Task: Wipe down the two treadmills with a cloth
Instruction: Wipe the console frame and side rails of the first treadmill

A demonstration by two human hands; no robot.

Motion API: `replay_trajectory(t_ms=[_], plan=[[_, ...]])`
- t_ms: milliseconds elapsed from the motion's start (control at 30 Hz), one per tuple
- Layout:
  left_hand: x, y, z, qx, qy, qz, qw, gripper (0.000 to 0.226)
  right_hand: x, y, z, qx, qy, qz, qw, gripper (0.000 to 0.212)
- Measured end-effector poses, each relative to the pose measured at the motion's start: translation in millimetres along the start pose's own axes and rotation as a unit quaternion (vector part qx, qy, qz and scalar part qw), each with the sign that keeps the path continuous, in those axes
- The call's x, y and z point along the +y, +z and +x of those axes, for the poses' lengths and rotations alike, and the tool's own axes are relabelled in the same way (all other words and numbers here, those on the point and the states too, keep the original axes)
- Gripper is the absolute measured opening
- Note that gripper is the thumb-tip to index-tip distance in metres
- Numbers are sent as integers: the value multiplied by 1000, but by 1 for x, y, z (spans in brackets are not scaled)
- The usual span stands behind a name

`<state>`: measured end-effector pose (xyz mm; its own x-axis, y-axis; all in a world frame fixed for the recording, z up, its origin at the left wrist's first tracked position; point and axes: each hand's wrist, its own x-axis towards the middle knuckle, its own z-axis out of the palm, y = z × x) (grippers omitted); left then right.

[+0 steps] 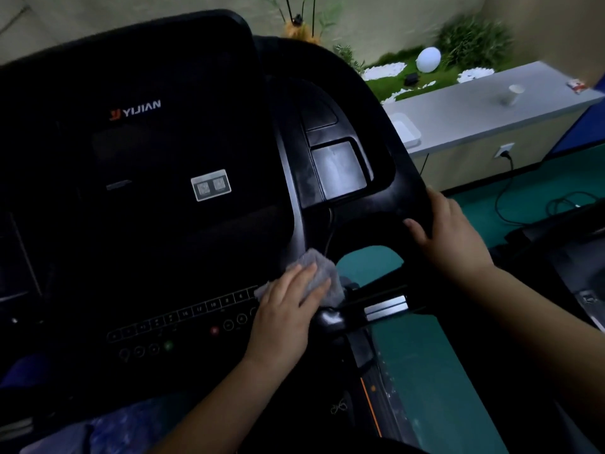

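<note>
1. As I look down from my head camera, the treadmill (183, 224) in front of me shows a black console marked YIJIAN, with a pale sticker (211, 185) near its middle and a row of buttons (183, 314) along its lower edge; a dusty tray recess (340, 170) sits at about 2 o'clock from the sticker.
2. The cloth (322, 273) is grey, small and crumpled, lying on the console's lower right edge, at 4 o'clock from the sticker.
3. It sits under my fingers, sticking out past them toward 1 o'clock.
4. My left hand (288, 309) lies flat on the cloth with fingers nearly straight, pressing it against the console.
5. My right hand (448, 231), at 2 o'clock from the left, is curled over the black handlebar (386, 208) and grips it.
6. A grey ledge (484, 113) with a paper cup (512, 95) stands at 2 o'clock, well apart.
</note>
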<state>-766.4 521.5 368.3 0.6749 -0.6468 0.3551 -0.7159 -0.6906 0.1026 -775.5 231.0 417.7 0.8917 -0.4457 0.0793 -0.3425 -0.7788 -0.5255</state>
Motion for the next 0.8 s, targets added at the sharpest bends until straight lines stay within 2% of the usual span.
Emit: replay_trajectory(t_ms=[200, 300, 367, 467, 567, 667, 800], plan=[[16, 0, -53, -27, -49, -15, 998, 66, 23, -6, -54, 6, -16, -17, 1000, 59], [4, -9, -83, -25, -133, -10, 991, 72, 27, -10, -71, 13, -32, -28, 999, 56], [-3, -20, -102, -32, -192, -11, 981, 67, 25, -10, -82, 35, -64, -42, 996, 53], [0, -37, -114, -3, -312, -66, 948, 45, 10, -2, -103, 61, -109, -2, 992, 46], [10, -52, -124, 60, -346, -81, 933, 41, -17, 16, -123, 23, -158, 48, 986, 42], [16, -70, -143, 97, -437, -122, 886, 37, -56, 37, -140, -29, -216, 104, 970, 39], [6, -93, -181, 126, -470, -105, 867, 38, -111, 63, -156, -109, -277, 137, 945, 36]])
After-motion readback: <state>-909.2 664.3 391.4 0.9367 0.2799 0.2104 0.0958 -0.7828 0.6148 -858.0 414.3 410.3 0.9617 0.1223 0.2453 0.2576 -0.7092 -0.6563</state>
